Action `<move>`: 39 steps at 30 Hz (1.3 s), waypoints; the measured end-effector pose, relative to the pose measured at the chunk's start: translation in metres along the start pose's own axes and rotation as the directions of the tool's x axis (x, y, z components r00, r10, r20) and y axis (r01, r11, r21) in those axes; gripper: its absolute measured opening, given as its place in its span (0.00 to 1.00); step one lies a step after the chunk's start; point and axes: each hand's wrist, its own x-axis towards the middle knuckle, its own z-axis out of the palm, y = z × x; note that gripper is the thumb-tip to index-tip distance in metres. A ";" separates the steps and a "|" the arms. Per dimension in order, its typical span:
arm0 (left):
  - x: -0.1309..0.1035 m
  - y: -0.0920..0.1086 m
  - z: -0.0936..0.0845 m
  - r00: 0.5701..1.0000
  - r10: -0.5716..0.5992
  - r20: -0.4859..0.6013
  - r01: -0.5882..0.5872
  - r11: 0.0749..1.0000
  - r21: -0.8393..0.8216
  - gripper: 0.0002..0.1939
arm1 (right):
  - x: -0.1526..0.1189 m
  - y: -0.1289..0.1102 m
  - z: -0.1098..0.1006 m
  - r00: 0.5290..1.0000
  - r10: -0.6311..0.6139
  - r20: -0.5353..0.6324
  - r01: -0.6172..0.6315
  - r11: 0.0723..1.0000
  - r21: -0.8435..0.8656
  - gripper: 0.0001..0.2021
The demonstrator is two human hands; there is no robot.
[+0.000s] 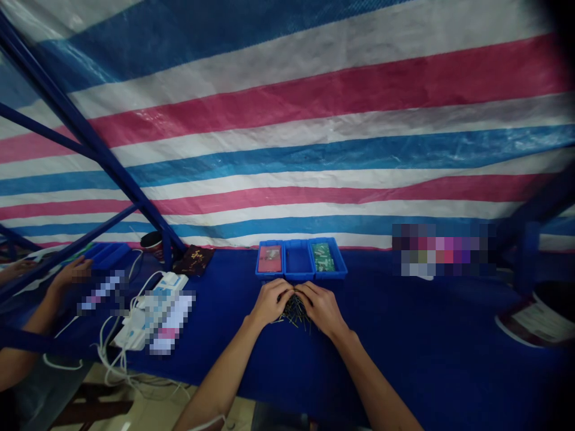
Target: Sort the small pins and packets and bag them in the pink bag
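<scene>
My left hand (271, 301) and my right hand (321, 305) meet at the fingertips on the blue table, just in front of the blue trays. Both have their fingers curled and pressed together, and whatever is between the fingertips is too small to make out. Below and between them lies a loose pile of thin, stick-like pieces (296, 312), dark with yellowish bits. Behind my hands is a row of three blue compartments: pinkish-red pieces (270, 258) fill the left one, the middle compartment (299, 258) shows its bare bottom, and green circuit boards (323, 257) are in the right one.
To my left lie a white power strip (135, 323) with tangled cables and a dark packet (194, 260). A co-worker's hand (74, 272) works at another blue tray (108, 256). At right stands a round tub (539, 317). Blue frame bars (96, 152) cross the left side.
</scene>
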 end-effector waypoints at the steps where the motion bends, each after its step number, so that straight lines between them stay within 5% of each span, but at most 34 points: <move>1: 0.000 0.000 0.000 1.000 -0.003 -0.002 0.003 1.000 0.001 0.13 | 0.000 0.000 0.000 1.000 0.005 0.006 -0.005 1.000 -0.005 0.13; 39: 0.001 -0.005 0.000 1.000 -0.004 -0.016 0.004 1.000 -0.013 0.10 | -0.001 0.001 0.001 0.997 0.014 0.080 -0.011 0.999 -0.036 0.12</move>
